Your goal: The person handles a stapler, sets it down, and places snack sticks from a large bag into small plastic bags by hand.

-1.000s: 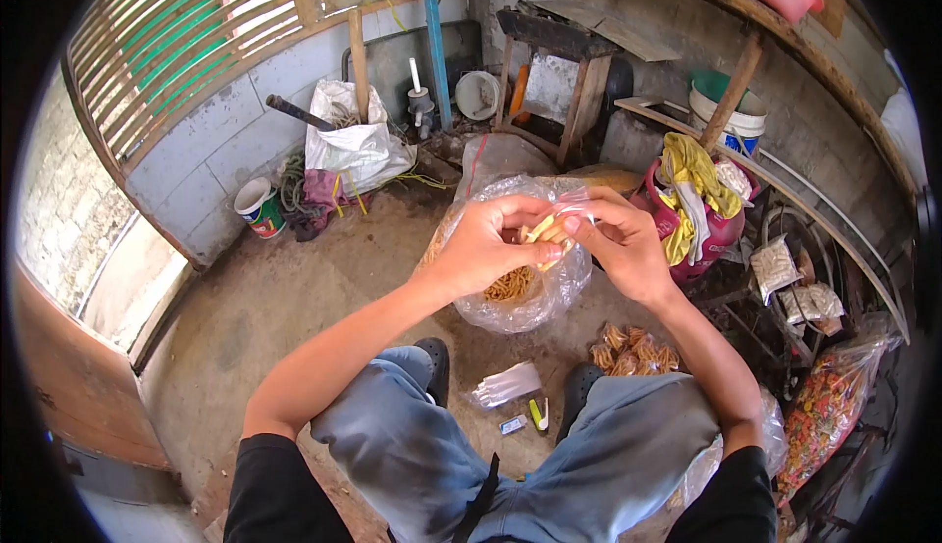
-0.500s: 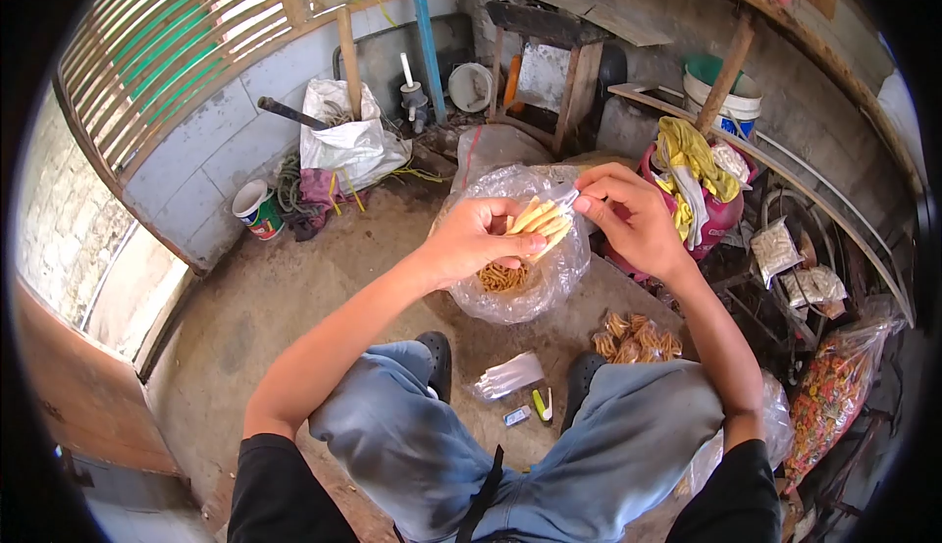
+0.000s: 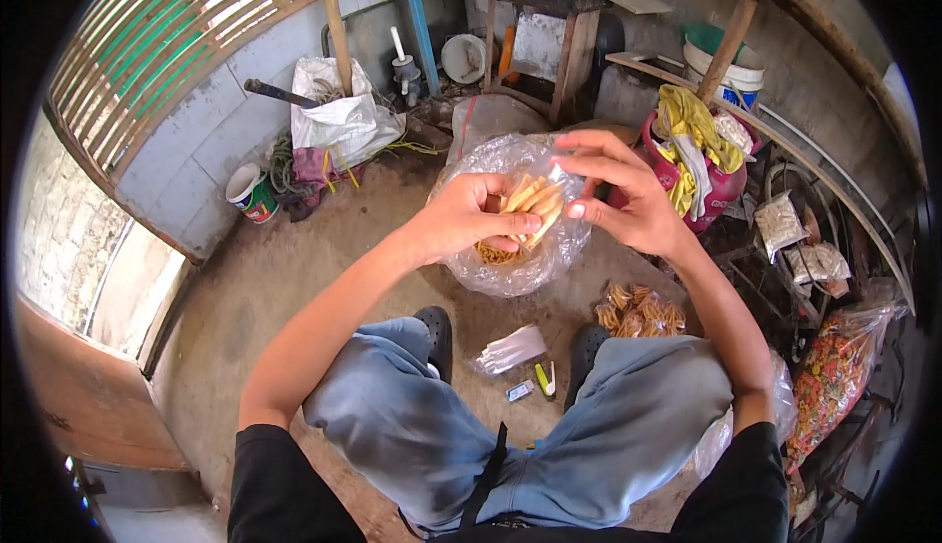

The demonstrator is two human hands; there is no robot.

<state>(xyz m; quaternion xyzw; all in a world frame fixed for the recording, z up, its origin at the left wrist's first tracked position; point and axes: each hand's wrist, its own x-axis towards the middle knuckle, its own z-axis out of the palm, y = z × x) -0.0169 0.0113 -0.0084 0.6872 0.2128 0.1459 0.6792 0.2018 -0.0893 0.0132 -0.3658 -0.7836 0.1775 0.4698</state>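
Note:
A small clear bag of pale yellow snack sticks [image 3: 535, 207] is held by my left hand [image 3: 466, 219], its thumb and fingers wrapped round the lower part. Just to the right, my right hand [image 3: 623, 195] has its fingers spread beside the top of the small bag; nothing shows between thumb and fingers. Below and behind my hands stands a large clear plastic bag [image 3: 515, 273] with brown snack sticks inside, partly hidden by my left hand. Filled snack packs [image 3: 640, 310] lie on the floor to the right.
A stack of white plastic bags [image 3: 511, 349], a small blue-white box [image 3: 520, 390] and a green tool [image 3: 543, 379] lie between my feet. A pink tub [image 3: 721, 190] with yellow cloth stands at right, near a bag of colourful snacks [image 3: 839, 376]. A white sack [image 3: 339, 121] leans at the wall.
My right hand has let go of the small bag's top and its fingers have spread. My left hand still holds the bag, now with the sticks more upright. The view has tilted slightly downward.

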